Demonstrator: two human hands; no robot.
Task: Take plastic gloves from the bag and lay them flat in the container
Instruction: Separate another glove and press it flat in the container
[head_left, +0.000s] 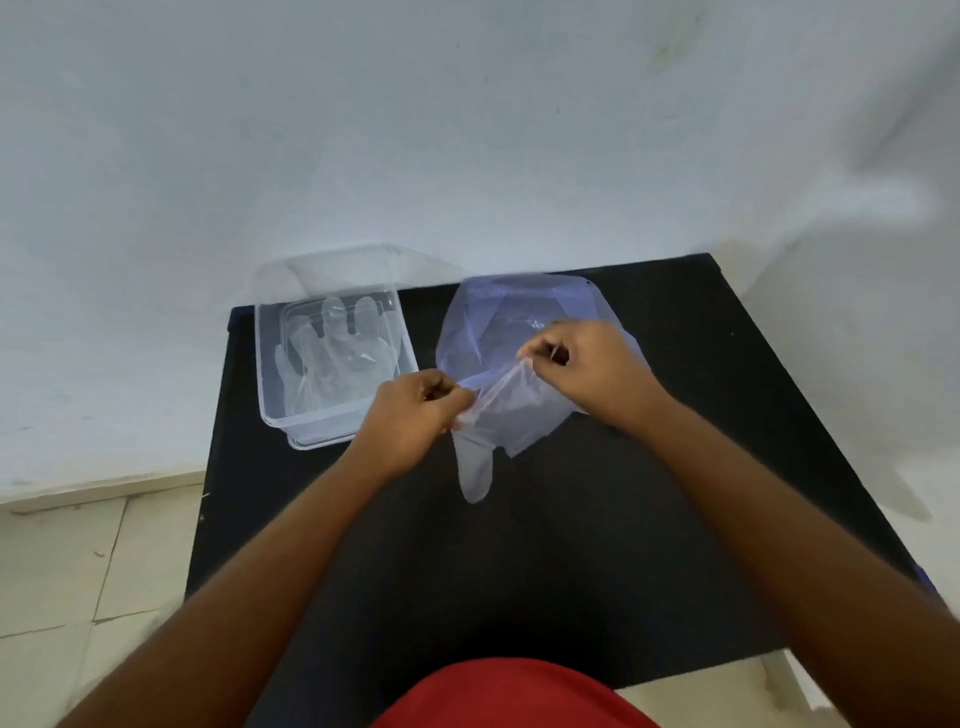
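**Glove being drawn out beside the bag; container holds at least one glove**

I note both hands working just in front of the bag (519, 312), which I take as my landmark. The left hand (415, 410) is closed in a pinch on one edge of a thin plastic glove (475, 467). The right hand (582, 364), also closed, pinches the opposite edge, so the film is stretched taut between the two. One glove finger hangs loose below the left hand, on the near side of the bag. I cannot tell whether the rest of this glove is fully clear of the bag, as clear film overlaps bluish film there.

The bag sits slumped and open on the black table (571, 545). To the left of the bag, close by, stands the clear container (270, 410), with a glove laid flat (337, 353) inside, fingers pointing away from me. A clear lid (358, 270) appears to lean behind the container.

My judgement: the step in hand is extraction and spreading of a further glove. The next move calls for carrying it leftward from the bag, kept taut, and lowering it flat onto the one already placed. The film is light and may fold or cling.
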